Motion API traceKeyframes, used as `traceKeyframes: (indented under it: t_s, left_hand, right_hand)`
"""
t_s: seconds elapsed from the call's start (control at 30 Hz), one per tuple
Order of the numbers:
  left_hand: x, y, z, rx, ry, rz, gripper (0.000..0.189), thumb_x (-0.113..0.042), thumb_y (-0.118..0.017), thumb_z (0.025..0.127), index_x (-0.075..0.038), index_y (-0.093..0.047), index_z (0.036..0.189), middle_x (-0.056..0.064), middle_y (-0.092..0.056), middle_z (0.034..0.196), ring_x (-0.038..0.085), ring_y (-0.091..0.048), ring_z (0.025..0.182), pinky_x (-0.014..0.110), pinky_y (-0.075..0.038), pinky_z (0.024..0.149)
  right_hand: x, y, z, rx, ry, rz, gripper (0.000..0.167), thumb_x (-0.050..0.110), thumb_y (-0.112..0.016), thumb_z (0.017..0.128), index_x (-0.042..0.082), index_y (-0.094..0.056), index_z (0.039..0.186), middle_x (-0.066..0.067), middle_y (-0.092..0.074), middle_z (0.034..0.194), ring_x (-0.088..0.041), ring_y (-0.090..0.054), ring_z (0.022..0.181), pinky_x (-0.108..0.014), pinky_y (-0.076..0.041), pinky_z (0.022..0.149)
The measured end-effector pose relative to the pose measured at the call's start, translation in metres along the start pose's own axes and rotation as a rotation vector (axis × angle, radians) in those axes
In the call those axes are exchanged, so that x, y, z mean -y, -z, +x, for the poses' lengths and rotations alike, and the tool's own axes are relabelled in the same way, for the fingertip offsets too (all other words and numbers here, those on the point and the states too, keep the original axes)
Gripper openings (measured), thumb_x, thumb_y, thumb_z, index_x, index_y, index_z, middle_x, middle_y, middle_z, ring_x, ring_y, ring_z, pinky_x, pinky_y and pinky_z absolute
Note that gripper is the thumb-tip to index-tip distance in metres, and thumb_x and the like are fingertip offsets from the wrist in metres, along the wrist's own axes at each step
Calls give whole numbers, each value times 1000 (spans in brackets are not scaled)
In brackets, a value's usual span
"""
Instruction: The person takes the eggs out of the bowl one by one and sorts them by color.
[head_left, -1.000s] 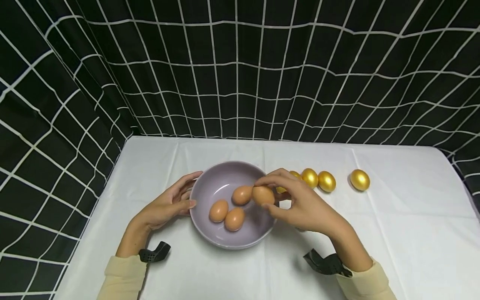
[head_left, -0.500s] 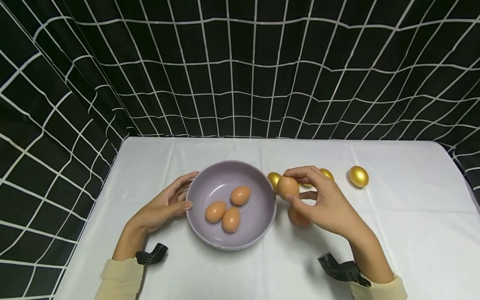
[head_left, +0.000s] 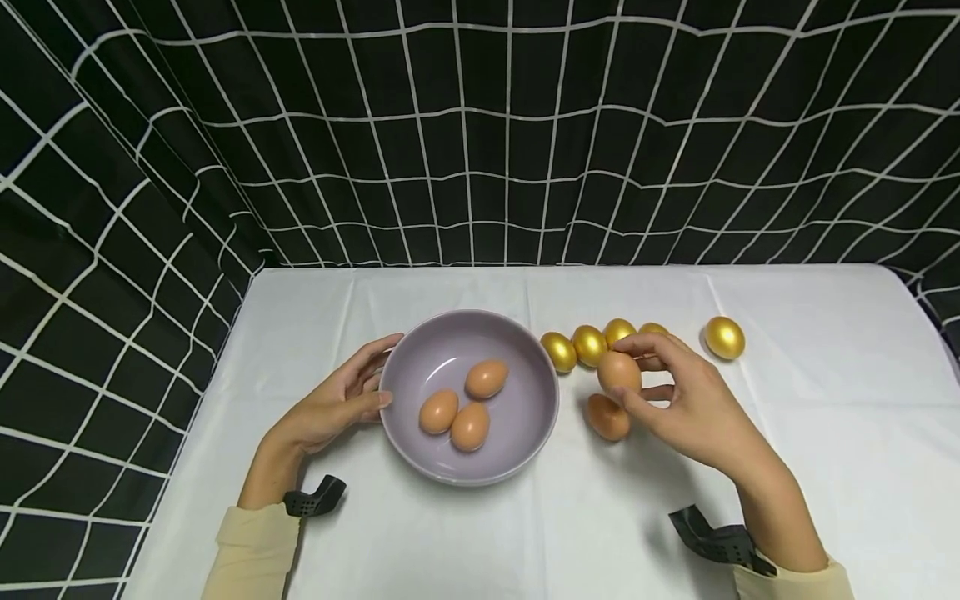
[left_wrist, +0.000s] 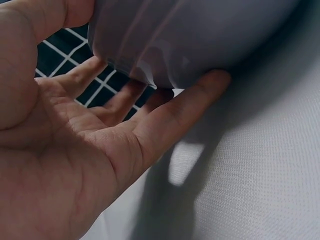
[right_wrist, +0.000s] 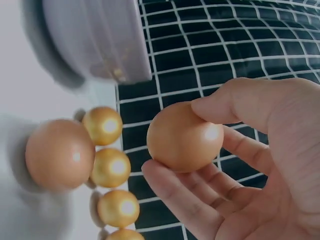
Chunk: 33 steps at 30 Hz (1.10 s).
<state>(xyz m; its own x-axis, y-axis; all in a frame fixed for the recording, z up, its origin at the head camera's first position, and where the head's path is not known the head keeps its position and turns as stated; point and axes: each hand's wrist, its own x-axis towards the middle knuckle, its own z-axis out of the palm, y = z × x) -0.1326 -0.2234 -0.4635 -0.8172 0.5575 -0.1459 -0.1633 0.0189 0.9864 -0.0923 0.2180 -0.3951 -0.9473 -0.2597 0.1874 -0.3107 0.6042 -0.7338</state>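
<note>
With its thumb on the rim and fingers beneath the side, my left hand [head_left: 326, 410] holds the mauve bowl [head_left: 521, 429]; the left wrist view shows those fingers against the bowl's outer wall [left_wrist: 200, 40]. Three brown eggs, one of them the upper egg [head_left: 486, 379], lie inside. To the right of the bowl, my right hand [head_left: 693, 408] pinches a brown egg [head_left: 619, 373] between thumb and fingers, raised above the cloth. Another brown egg [head_left: 607, 418] lies on the cloth just below it, partly covered by the thumb. The right wrist view shows the held egg [right_wrist: 185, 137] closely.
A row of several golden eggs [head_left: 590, 344] lies behind my right hand, the rightmost partly hidden by its fingers. Farther right is a single golden egg [head_left: 724, 337]. White cloth [head_left: 450, 542] covers the table, and a black curtain with white grid lines [head_left: 480, 142] surrounds it.
My right hand has carried its brown egg rightward, from over the bowl to above the cloth. The brown egg on the table has come into view. My left hand stays at the bowl.
</note>
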Motion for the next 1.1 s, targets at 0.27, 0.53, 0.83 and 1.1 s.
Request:
traceKeyframes:
  t_s: [0.27, 0.53, 0.83, 1.1]
  left_hand:
    - [2, 1, 0, -4, -7, -9, 79, -2, -62, 101, -20, -24, 168, 16, -29, 170, 16, -47, 146, 37, -60, 101]
    - [0, 0, 0, -5, 2, -12, 79, -3, -62, 102, -24, -25, 168, 12, -30, 170, 16, -46, 148, 37, -60, 102]
    - [-1, 1, 1, 2, -5, -18, 79, -2, -62, 101, -23, -25, 168, 15, -29, 170, 18, -47, 147, 37, -60, 101]
    - [-1, 2, 1, 7, -4, -21, 80, -4, -63, 101, -22, -23, 169, 14, -27, 172, 24, -42, 150, 37, -60, 101]
  right_hand:
    - [-14, 4, -3, 13, -26, -84, 41, 11, -81, 91, 12, -66, 129, -8, -69, 123, 4, -57, 105, -30, -64, 78]
    - [-26, 12, -8, 96, -115, -121, 42, 5, -77, 90, 10, -64, 130, -15, -68, 126, -30, -65, 113, -27, -62, 79]
    - [-34, 10, -7, 138, -164, -185, 40, 10, -76, 93, 9, -64, 130, -18, -66, 132, -34, -67, 114, -29, -61, 81]
    - [-42, 4, -4, 165, -135, -170, 37, 10, -78, 91, 10, -66, 126, -13, -70, 121, -28, -64, 109, -25, -59, 78]
